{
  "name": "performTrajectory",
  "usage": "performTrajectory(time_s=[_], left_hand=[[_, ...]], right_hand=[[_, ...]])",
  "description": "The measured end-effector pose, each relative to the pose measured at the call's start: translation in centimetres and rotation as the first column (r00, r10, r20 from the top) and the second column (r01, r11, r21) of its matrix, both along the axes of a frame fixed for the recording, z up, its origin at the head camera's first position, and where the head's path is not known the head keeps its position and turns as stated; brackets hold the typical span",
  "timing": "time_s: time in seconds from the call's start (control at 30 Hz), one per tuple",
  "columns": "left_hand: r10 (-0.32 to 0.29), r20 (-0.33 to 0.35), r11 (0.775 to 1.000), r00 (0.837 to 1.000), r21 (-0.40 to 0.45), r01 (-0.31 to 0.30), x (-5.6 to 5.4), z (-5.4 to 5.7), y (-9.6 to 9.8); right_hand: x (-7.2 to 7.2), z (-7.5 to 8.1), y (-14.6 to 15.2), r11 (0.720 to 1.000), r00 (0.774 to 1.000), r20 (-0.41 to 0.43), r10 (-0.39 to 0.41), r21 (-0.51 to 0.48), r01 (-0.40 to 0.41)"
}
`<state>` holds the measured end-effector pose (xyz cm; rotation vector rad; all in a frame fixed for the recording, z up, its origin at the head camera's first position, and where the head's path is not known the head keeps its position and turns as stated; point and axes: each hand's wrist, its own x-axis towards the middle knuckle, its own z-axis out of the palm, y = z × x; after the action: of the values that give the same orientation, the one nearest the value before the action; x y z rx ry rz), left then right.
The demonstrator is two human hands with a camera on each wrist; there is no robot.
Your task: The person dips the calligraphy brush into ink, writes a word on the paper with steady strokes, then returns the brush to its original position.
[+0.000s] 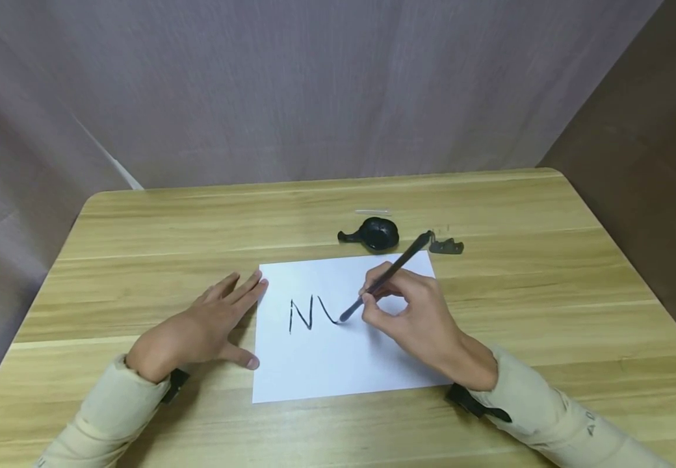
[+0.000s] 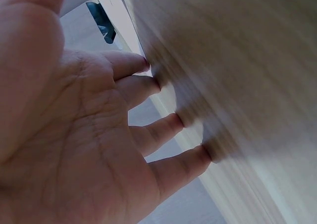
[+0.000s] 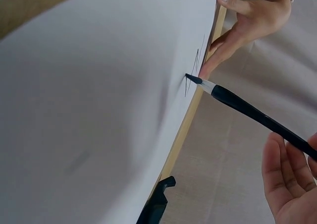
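Observation:
A sheet of white paper (image 1: 303, 370) lies on the wooden table, bearing a black letter N and beside it a slanting stroke that curves at its lower end. My right hand (image 1: 416, 318) pinches a dark-handled writing brush (image 1: 393, 268) above the sheet. In the right wrist view the black tip of the brush (image 3: 247, 110) touches the paper at the strokes. At the sheet's left edge rests my left hand (image 1: 203, 331), fingers spread; its fingertips press the edge and the table in the left wrist view.
Beyond the paper's far edge sits a black ink dish (image 1: 379, 234) with a short spout-like handle. Right of it stands a small dark brush rest (image 1: 446, 246). A thin clear stick (image 1: 373, 211) lies behind the dish. Grey curtain (image 1: 314, 91) hangs behind the table (image 1: 548, 260).

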<state>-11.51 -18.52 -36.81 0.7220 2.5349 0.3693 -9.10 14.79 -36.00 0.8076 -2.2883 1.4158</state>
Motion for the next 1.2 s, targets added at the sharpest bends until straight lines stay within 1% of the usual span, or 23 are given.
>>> performTrajectory(time_s=[0.13,0.3,0.53,0.67,0.77,0.9,1.03,1.2], left_hand=[[0.008,0.013,1.0,1.0,0.003,-0.008,0.0,0.0,0.0],[0.005,0.012,1.0,1.0,0.007,-0.005,0.1,0.1,-0.1],[0.001,0.0,1.0,1.0,0.003,-0.001,0.1,0.1,-0.1],[0.001,-0.001,1.0,1.0,0.005,-0.001,0.2,0.1,-0.1],[0.0,0.003,1.0,1.0,0.003,0.0,0.2,0.1,-0.1],[-0.004,0.011,1.0,1.0,0.008,0.004,0.2,0.1,-0.1],[-0.006,0.006,1.0,1.0,0.012,0.006,0.2,0.2,-0.2],[-0.006,0.007,1.0,1.0,0.005,0.005,0.2,0.2,-0.3]], right_hand=[[-0.3,-0.1,0.1,1.0,0.999,-0.028,-0.017,-0.002,0.017],[-0.9,-0.4,0.3,0.999,0.996,-0.079,-0.05,0.004,0.05],[-1.6,-0.4,0.4,0.993,0.988,-0.105,-0.11,0.032,0.114],[-1.9,-0.5,0.6,0.991,0.986,-0.109,-0.124,0.035,0.129],[-1.9,-0.3,0.9,0.989,0.985,-0.106,-0.139,0.034,0.144],[-1.7,0.4,1.4,0.986,0.978,-0.135,-0.158,0.024,0.163],[-1.5,1.0,1.7,0.988,0.974,-0.168,-0.152,0.0,0.154],[-1.3,1.2,1.7,0.989,0.974,-0.168,-0.149,-0.013,0.149]])
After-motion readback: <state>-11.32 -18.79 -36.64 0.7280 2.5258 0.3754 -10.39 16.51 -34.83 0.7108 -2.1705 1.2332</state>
